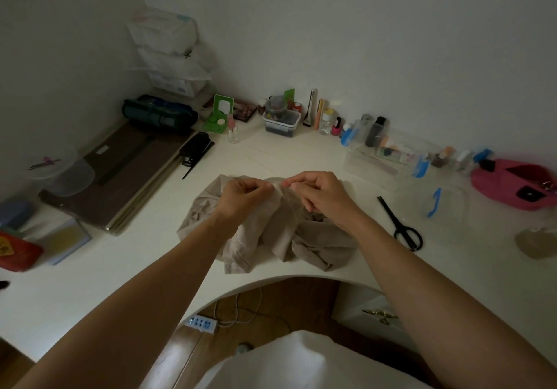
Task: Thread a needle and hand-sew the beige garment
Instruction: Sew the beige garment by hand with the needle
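The beige garment (pixel 280 234) lies crumpled on the white desk (pixel 126 268) in front of me. My left hand (pixel 245 197) pinches a raised fold of the garment at its far edge. My right hand (pixel 319 192) pinches the same fold right beside it, fingertips almost touching the left hand's. Needle and thread are too small to make out between the fingers.
Black scissors (pixel 402 225) lie to the right of the garment. A clear plastic box (pixel 388 153) and small bottles line the back right, a pink pouch (pixel 512 182) far right. A black comb (pixel 197 159), dark folders (pixel 129 174) and a pencil case (pixel 159 114) sit at the left.
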The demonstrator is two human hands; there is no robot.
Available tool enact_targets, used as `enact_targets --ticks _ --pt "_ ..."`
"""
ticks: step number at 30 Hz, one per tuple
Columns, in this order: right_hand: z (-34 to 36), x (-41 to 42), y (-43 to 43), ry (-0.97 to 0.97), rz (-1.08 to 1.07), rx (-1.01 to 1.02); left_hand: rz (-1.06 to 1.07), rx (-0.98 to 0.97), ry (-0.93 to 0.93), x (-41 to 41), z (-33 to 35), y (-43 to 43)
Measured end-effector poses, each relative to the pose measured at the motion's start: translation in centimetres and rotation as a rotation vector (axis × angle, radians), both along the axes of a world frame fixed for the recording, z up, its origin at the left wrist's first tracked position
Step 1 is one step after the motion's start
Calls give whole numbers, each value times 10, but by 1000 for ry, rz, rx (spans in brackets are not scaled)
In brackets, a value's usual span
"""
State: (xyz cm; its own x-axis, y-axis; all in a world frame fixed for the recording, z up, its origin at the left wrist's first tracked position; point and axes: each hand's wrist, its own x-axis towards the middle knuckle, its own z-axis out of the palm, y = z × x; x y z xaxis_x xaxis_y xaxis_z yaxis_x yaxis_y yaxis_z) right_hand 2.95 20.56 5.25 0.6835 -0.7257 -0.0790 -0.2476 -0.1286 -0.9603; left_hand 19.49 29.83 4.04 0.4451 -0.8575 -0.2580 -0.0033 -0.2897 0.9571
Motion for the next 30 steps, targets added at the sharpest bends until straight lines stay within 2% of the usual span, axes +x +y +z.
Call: enact_targets --ticks 15,30 --pt "-5 -2 4 28 68 -14 25 23 13 -1 2 3" --pt "-6 -2 3 41 46 -13 -7 -3 28 -1 1 3"
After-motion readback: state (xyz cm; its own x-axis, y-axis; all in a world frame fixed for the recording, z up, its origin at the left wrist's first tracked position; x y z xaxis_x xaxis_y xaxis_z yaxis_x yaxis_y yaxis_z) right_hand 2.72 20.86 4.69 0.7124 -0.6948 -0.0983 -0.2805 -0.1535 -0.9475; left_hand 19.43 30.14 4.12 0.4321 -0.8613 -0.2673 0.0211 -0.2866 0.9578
